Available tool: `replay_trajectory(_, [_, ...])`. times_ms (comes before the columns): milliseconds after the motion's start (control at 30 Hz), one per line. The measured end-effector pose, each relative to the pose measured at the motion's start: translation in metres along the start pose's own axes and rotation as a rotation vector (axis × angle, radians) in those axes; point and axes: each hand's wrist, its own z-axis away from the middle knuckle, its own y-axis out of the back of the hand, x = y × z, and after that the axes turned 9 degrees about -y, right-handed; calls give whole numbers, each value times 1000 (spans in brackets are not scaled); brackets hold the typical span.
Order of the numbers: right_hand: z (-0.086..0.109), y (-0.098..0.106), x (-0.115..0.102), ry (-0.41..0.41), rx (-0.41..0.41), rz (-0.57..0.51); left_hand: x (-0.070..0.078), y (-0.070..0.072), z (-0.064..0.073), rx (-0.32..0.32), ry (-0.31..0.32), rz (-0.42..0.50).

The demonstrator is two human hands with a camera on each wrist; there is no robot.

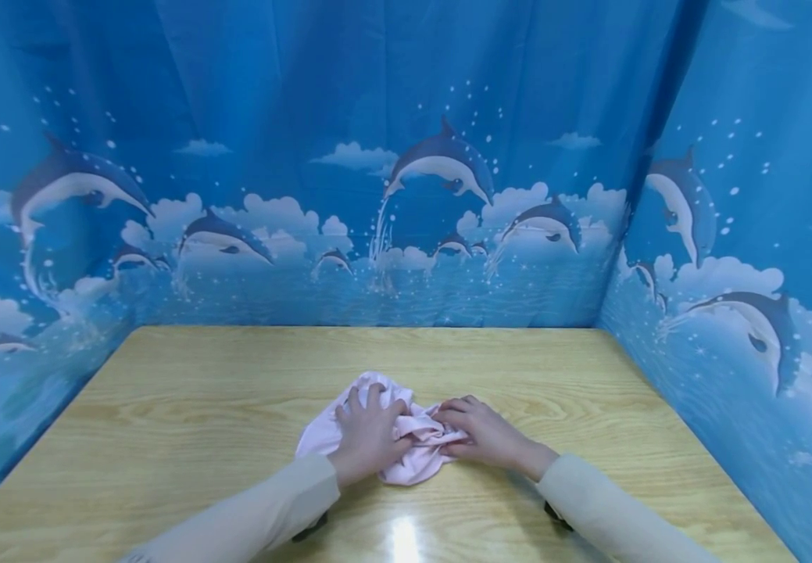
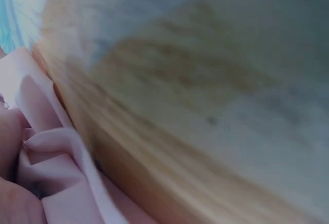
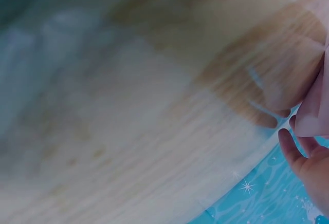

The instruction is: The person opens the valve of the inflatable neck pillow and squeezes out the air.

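A crumpled pale pink cloth [image 1: 413, 469] lies bunched near the middle of the table [image 1: 202, 438]. My left hand [image 1: 366, 436] is on its left part, fingers spread and bent over the fabric, with the thumb toward the gathered middle. At the right end, my right hand [image 1: 486, 436] holds a bunched part between thumb and fingers. Folds of the cloth [image 2: 59, 183] rise beside the left fingers in the left wrist view. In the right wrist view, the cloth [image 3: 312, 113] hangs at the right edge, by the right hand [image 3: 313, 170].
The wood-grain tabletop reflects a bright light [image 1: 404, 539] near its front. Behind it hangs a blue curtain [image 1: 307, 102] printed with dolphins, and another curtain side [image 1: 729, 234] runs along the right edge. Light sleeves [image 1: 258, 508] cover both forearms.
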Motion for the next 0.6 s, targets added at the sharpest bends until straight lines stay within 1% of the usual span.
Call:
replay_trajectory(100, [0, 0, 0, -4, -10, -7, -4, -1, 1, 1, -31, 20])
replay_trajectory(200, [0, 1, 0, -11, -17, -13, -9, 1, 2, -26, -65, 68])
replay_trajectory(333, [0, 0, 0, -6, -6, -9, -17, 9, 3, -109, -124, 134])
replay_trajectory(467, [0, -1, 1, 1, 3, -7, -28, 16, 6, -195, -201, 141])
replay_trajectory(533, [0, -1, 1, -3, -3, -7, -33, 17, 7, -227, -228, 141])
replay_trajectory(600, [0, -1, 1, -7, -11, -5, -37, 18, 8, -237, -249, 147])
